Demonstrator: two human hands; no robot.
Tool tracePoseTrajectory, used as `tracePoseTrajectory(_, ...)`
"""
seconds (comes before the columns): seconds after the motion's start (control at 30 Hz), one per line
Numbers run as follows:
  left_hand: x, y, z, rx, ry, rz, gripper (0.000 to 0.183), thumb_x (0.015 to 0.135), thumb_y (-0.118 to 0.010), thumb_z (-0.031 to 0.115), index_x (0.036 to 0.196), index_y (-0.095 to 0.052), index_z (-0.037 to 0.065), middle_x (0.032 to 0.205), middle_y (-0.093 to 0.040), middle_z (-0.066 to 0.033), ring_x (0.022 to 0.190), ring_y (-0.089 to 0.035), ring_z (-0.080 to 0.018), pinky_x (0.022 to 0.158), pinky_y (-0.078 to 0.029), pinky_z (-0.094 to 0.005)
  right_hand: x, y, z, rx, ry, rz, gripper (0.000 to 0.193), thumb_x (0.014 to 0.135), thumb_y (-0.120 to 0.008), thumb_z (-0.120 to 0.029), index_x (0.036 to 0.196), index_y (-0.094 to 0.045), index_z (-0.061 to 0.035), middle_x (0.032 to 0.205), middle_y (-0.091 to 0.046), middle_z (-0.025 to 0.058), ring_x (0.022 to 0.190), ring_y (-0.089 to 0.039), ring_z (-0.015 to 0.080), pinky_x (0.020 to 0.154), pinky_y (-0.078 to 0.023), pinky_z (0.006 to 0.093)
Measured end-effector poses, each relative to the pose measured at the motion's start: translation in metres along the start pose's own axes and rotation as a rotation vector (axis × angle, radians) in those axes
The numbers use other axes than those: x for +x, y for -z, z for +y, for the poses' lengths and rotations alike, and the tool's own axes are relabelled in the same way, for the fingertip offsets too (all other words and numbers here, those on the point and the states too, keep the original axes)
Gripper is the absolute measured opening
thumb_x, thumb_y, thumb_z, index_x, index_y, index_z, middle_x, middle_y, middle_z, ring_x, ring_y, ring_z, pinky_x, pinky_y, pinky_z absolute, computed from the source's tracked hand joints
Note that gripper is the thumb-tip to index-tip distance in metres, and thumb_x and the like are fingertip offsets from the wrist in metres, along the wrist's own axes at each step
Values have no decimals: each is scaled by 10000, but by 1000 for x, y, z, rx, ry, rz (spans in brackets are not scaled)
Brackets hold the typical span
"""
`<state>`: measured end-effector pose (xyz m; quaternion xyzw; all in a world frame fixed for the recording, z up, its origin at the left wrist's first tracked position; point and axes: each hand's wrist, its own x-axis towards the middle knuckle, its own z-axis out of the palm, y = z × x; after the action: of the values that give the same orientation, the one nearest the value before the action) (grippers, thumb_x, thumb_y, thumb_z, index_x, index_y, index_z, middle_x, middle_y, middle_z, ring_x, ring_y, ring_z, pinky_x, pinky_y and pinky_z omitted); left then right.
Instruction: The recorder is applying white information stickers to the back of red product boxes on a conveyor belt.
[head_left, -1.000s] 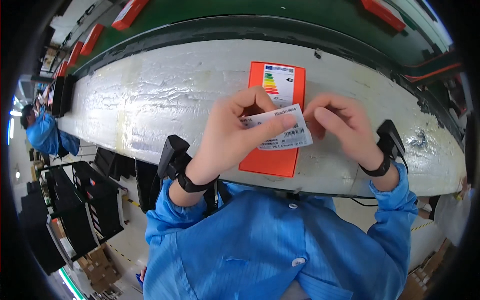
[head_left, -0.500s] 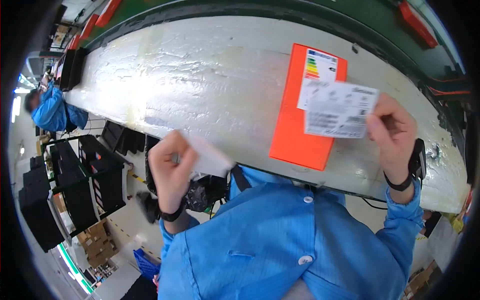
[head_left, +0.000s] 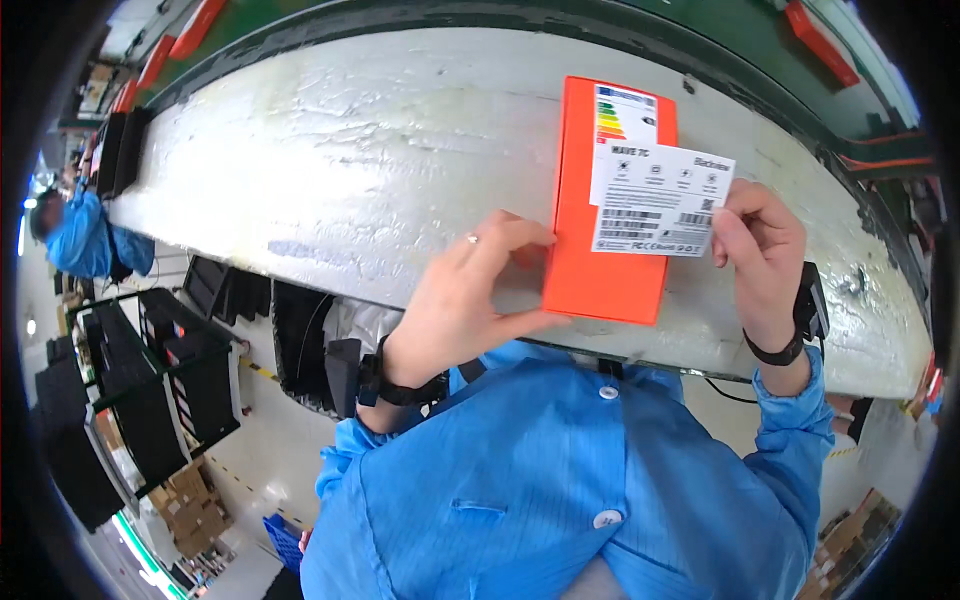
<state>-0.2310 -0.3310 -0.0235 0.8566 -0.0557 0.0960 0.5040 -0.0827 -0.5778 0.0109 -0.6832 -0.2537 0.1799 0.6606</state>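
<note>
Since the earlier frame, the left hand [head_left: 462,292] has swung right to the near left side of the orange box [head_left: 603,288], where I see it spread, thumb and fingers apart at the box's edge. On my feed the right hand [head_left: 762,248] pinches the white label [head_left: 662,202] by its right edge, over the box and out past its right side, overlapping the coloured sticker [head_left: 624,120]; I cannot tell whether label and box touch. Right of centre, the box lies flat on the surface [head_left: 350,150].
</note>
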Motion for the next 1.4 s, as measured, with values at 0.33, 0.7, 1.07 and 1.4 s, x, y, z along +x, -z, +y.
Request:
tracePoseTrajectory(0.33,34,3,19,-223,140,188,203,785,-794,162,910,-690,40,871,-655,-19,755,-585,-90,664,-382,-251,-16,-7,0,66,-153,-21,76,927,-657,-96,904,-642,-24,760,-591,-28,634,-477,20,567,-365,185)
tracePoseTrajectory(0.7,32,-3,27,-389,350,39,119,864,-725,83,797,-648,22,803,-596,-6,742,-507,-69,697,-378,-233,-15,-6,-3,53,-282,-117,143,920,-679,-114,845,-610,-15,776,-617,-17,734,-541,28,664,-430,197)
tracePoseTrajectory(1.07,30,-7,27,-337,417,13,141,853,-745,105,781,-645,37,754,-628,13,711,-510,-37,664,-370,-212,-16,-4,3,32,-326,-141,177,917,-691,-137,825,-600,-18,796,-640,-9,745,-561,30,676,-443,195)
tracePoseTrajectory(1.4,30,-7,22,-311,423,13,149,851,-749,116,773,-642,48,741,-633,21,693,-514,-27,642,-352,-210,-15,-5,6,25,-294,-146,179,914,-695,-133,828,-598,-10,808,-654,1,760,-581,37,689,-463,203)
